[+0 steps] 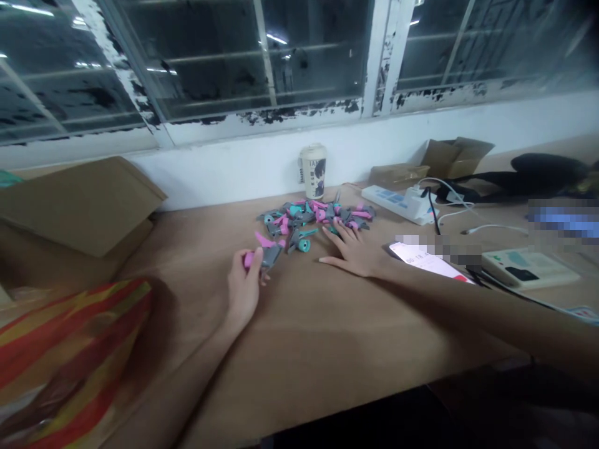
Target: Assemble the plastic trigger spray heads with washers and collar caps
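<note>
A heap of small grey, pink and teal plastic clips lies on the brown table in front of a paper coffee cup. My left hand is closed round a grey and pink clip just left of the heap. My right hand lies flat on the table with fingers stretched out, its fingertips touching the near right edge of the heap.
A cardboard box stands at the left, a striped red and yellow bag at the near left. A white power strip with cables, a phone and a white device lie to the right. Small cartons sit by the wall.
</note>
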Demonstrator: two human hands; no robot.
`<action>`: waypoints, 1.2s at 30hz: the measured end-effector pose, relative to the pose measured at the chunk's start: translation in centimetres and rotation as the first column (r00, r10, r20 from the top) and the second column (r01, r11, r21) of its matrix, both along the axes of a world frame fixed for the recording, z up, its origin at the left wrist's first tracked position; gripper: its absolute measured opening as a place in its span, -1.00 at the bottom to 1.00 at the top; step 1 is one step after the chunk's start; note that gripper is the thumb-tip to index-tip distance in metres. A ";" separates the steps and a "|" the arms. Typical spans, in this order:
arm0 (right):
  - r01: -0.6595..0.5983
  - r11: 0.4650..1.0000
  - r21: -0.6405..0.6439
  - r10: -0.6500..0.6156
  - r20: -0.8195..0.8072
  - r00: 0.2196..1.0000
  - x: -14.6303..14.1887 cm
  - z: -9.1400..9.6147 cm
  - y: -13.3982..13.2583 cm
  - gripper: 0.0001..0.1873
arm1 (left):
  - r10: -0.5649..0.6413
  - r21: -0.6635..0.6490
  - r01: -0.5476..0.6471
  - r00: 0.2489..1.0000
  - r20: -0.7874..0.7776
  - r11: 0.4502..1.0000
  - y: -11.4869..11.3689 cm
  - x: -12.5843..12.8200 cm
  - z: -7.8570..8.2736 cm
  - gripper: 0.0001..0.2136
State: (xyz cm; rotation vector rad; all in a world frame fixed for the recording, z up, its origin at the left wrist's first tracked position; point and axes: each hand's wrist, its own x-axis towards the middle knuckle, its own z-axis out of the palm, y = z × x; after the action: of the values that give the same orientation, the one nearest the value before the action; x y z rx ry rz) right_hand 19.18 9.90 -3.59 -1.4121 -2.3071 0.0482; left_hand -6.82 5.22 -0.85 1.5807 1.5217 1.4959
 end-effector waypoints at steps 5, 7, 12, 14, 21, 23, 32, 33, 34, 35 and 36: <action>0.088 0.995 0.040 -0.089 0.031 0.996 -4.4 0.0 2.2 0.05 | 0.100 0.030 -0.101 0.994 0.048 0.994 1.3 -1.4 0.2 -0.65; 0.064 0.995 0.075 -0.068 0.050 0.996 -6.3 0.4 2.8 0.05 | 0.100 0.032 -0.102 0.994 0.052 0.994 1.3 -1.3 0.1 -0.66; -0.093 0.987 0.129 0.077 0.125 0.989 -8.6 0.9 3.7 -0.34 | 0.095 0.034 -0.098 0.993 0.068 0.995 0.9 -1.0 0.0 -0.67; -0.124 0.984 0.129 0.106 0.144 0.984 -8.2 0.8 4.1 -0.43 | 0.092 0.030 -0.095 0.993 0.073 0.995 0.8 -1.0 0.0 -0.66; -0.108 0.985 0.137 0.088 0.145 0.986 -6.5 2.5 5.5 -0.31 | 0.067 0.016 -0.069 0.993 0.102 0.998 0.6 -1.0 0.0 -0.66; -0.126 0.979 0.159 0.103 0.144 0.984 -7.6 3.5 6.1 -0.30 | 0.077 0.010 -0.079 0.990 0.117 0.997 0.7 -1.1 -0.1 -0.66; -0.187 0.971 0.149 0.156 0.195 0.968 -15.4 4.5 12.0 -0.52 | 0.058 -0.012 -0.058 0.995 0.079 0.998 0.5 -1.2 0.1 -0.62; -0.196 0.970 0.143 0.165 0.207 0.965 -15.9 4.4 12.6 -0.57 | 0.054 -0.013 -0.053 0.996 0.072 0.999 0.4 -1.2 0.2 -0.63; -0.206 0.969 0.137 0.173 0.217 0.961 -16.3 4.3 13.0 -0.62 | 0.049 -0.014 -0.048 0.997 0.065 0.999 0.3 -1.2 0.2 -0.63; -0.215 0.968 0.130 0.182 0.226 0.957 -16.5 4.2 13.4 -0.64 | 0.045 -0.015 -0.044 0.997 0.058 0.999 0.3 -1.2 0.3 -0.64; -0.224 0.967 0.124 0.191 0.232 0.954 -16.5 4.1 13.6 -0.65 | 0.041 -0.018 -0.040 0.998 0.051 0.999 0.2 -1.1 0.3 -0.64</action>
State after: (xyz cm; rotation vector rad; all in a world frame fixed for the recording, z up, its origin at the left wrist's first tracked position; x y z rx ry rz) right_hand 2.70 23.52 0.47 -1.1448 -2.5720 -0.2232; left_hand -7.97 5.46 -0.53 1.4986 1.5416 1.5300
